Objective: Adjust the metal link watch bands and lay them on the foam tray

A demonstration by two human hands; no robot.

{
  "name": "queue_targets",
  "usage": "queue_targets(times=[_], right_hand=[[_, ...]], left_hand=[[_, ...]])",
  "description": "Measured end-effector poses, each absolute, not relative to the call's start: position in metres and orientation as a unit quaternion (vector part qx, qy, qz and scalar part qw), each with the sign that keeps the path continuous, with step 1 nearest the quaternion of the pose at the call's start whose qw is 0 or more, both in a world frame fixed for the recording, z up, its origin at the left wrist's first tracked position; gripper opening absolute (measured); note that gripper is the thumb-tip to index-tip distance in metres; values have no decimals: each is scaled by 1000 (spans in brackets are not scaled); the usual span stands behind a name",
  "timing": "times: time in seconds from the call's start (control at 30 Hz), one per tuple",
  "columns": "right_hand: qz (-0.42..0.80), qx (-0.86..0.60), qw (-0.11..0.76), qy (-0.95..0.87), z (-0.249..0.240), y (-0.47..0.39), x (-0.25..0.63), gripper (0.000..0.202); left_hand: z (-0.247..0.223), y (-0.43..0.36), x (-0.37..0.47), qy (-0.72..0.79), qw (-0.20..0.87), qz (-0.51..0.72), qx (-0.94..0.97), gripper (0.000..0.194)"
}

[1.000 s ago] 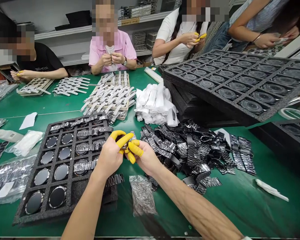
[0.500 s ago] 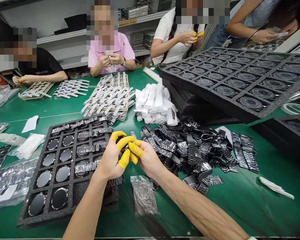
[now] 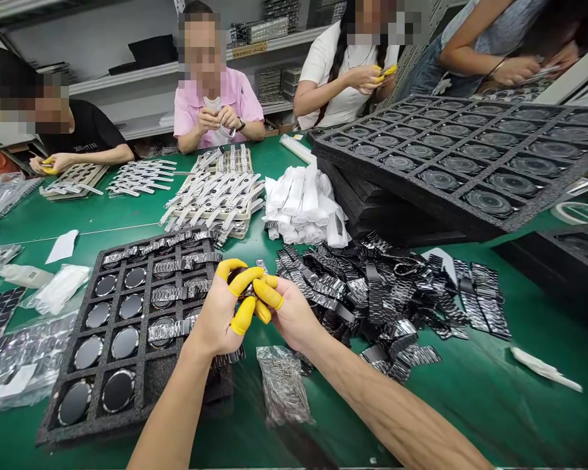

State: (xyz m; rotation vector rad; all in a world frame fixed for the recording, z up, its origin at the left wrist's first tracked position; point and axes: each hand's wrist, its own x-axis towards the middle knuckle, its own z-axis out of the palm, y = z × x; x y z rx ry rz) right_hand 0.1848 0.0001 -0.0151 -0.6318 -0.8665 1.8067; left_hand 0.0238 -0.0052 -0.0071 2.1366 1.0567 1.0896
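Both hands (image 3: 252,307) pinch a small dark round watch case (image 3: 238,279)

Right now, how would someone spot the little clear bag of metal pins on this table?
Start at the black foam tray of watch faces on the green table. Just right of its near corner, below the person's joined hands, lies the clear bag of pins. Unlike the heaped dark bracelets beyond, it holds thin silvery slivers.
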Motion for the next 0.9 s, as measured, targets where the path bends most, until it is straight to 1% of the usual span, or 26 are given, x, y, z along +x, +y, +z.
queue_targets(times=[0.13, 0.3, 0.37, 0.47, 0.53, 0.63, 0.7, 0.77, 0.8, 0.83, 0.9], right_hand=[[743, -268, 490, -369, -14, 0, 185, 46], [732, -277, 488, -387, -17, -1, 184, 46], [731, -273, 493, -384, -16, 0, 185, 45], [739, -269, 492, -374, -15, 3, 188, 46], [753, -270, 478, -363, -14, 6, 191, 48], [744, -268, 498, -355, -15, 10, 194, 48], [712, -257, 516, -401, -17, 10, 193, 51], [669, -251, 503, -486, -20, 7, 191, 60], [642, -254, 491, -532, -21, 4, 190, 62], [611, -262, 478, -574, -22, 1, 190, 60], [550, -290, 446, -644, -26, -5, 191, 46]], left_hand=[[-3, -6, 25, 383, 243, 398, 797, 44], [-4, -6, 25, 379, 279, 406, 784, 41], [-4, -5, 25, 383, 326, 418, 757, 41], [-3, -5, 24, 384, 460, 457, 657, 47], [1, -4, 23, 379, 525, 475, 597, 51], [9, -2, 21, 364, 601, 476, 529, 50], [15, -2, 20, 341, 629, 495, 493, 57], [23, -3, 18, 337, 607, 514, 504, 65], [28, -5, 17, 345, 585, 511, 526, 62], [32, -8, 14, 361, 558, 502, 554, 54], [40, -19, 6, 404, 469, 477, 623, 31]])
